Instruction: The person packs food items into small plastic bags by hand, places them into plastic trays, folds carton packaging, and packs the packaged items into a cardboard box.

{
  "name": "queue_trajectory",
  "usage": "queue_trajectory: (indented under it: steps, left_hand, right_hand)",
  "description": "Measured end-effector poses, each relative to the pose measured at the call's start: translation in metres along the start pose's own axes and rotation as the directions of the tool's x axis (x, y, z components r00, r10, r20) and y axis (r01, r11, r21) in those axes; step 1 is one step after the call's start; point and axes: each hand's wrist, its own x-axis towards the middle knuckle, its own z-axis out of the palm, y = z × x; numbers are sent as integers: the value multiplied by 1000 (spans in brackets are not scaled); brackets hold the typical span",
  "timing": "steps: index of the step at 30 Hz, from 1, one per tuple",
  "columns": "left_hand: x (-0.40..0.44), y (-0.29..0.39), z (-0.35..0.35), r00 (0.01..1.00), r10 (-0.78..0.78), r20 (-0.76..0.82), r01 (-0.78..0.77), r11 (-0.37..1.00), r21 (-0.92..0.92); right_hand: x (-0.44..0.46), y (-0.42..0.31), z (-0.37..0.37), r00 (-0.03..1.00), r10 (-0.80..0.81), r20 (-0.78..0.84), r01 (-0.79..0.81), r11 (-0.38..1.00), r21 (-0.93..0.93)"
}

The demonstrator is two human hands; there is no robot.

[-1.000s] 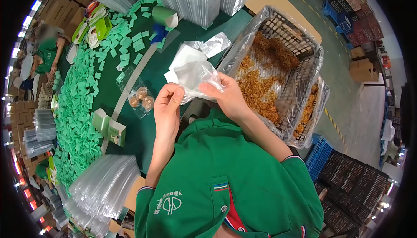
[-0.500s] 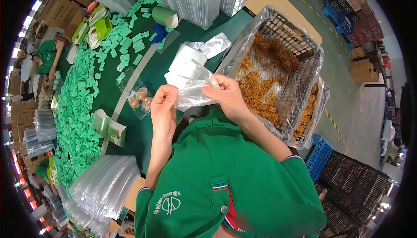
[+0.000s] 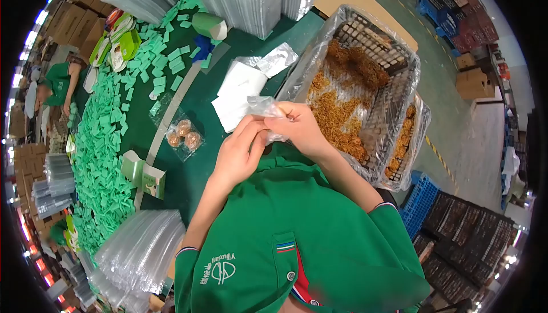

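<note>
I see the left hand (image 3: 235,156) and right hand (image 3: 301,130) pinching a clear plastic bag (image 3: 262,104) close together, probably steadying its limp film.

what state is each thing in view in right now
Left hand: closed on the bag
Right hand: closed on the bag
Bag: bunched up
Crate: lined with clear plastic, partly filled
White sheets: on the table, overlapping
Round pieces: in clear wrap, can't tell if sealed
Green packets: loose, heaped and scattered
Blue crate: outside the table
</note>
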Motion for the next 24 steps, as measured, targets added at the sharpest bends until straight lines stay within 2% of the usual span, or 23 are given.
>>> queue_trajectory:
  steps: [2,3,4,5,7,8,9,10,11,12,15,16,18,19,20,21,23,24]
  left_hand:
    - [-1,-18,8,995,4,96,-23,980,196]
    - [-5,-33,13,989,5,150,-49,956,288]
    - [-2,-42,13,961,9,275,-128,899,420]
    - [1,-43,22,975,-118,191,89,984,157]
    - [15,-25,26,929,-322,184,335,941,-42]
    - [20,-28,35,944,-299,142,318,937,-144]
    - [25,-26,37,940,-274,202,281,960,-8]
    - [33,-14,46,903,-342,260,423,814,-399]
    - [41,-3,56,855,-390,342,509,504,-698]
    - [44,-4,62,871,-293,394,491,490,-720]
    - [61,11,89,764,-184,619,617,489,-617]
    - [64,4,99,747,-90,658,583,564,-585]
    - [76,1,116,702,-55,710,505,742,-442]
    - [84,0,121,677,-43,734,447,816,-365]
    - [95,1,123,629,-113,769,448,862,-239]
    - [103,-2,128,647,-161,745,412,897,-164]
    - [116,-17,144,686,-243,686,339,941,-5]
    - [122,-48,156,720,-212,661,217,973,75]
  right_hand:
    - [-8,0,-6,996,-67,55,79,959,-272]
    - [-11,4,-4,996,-62,62,80,933,-351]
    - [-16,10,0,966,-237,107,259,859,-441]
    - [-19,18,1,905,-393,164,417,743,-523]
    - [-22,29,-3,853,-474,219,500,622,-603]
    - [-26,32,-8,826,-504,251,532,555,-640]
    - [-31,32,-14,848,-492,200,494,594,-635]
    - [-35,31,-22,865,-479,151,459,632,-625]
    - [-38,30,-29,879,-464,107,427,668,-609]
    - [-39,34,-37,845,-527,88,457,628,-629]
    - [-57,34,-53,850,-526,3,410,658,-631]
    - [-62,35,-61,860,-511,-17,382,666,-641]
    - [-75,40,-80,876,-478,-58,326,678,-659]
    - [-82,37,-91,876,-476,-74,317,684,-658]
    - [-91,34,-102,876,-475,-88,308,690,-655]
    - [-100,31,-114,876,-471,-103,299,697,-651]
    - [-121,22,-137,786,-574,-230,303,681,-666]
    - [-131,19,-148,756,-575,-314,239,689,-685]
